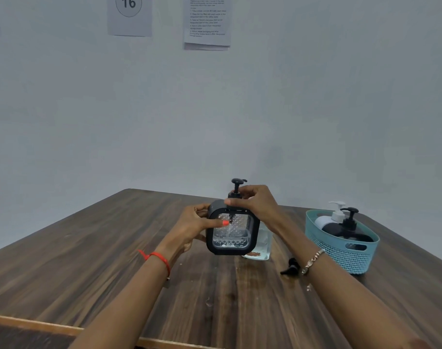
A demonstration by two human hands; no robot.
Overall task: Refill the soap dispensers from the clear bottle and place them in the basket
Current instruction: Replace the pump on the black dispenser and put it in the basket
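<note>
Black dispenser (233,235) gripped, L hand (197,224), R hand (255,200)

dark brown wood-grain table (89,260): smooth, satin sheen. square black plastic soap dispenser (236,235), centre frame: matt black frame, glossy clear window with diamond embossing. clear plastic bottle (264,245) just behind it: glossy. teal perforated plastic basket (340,255), right: matt lattice wall. white paper sheet (129,18), upper left: matt. grey wall (215,109): matt paint.

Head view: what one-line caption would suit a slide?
Left hand grips a square soap dispenser, right hand holds its pump; white bottle and black bottle sit in a blue basket.
</note>
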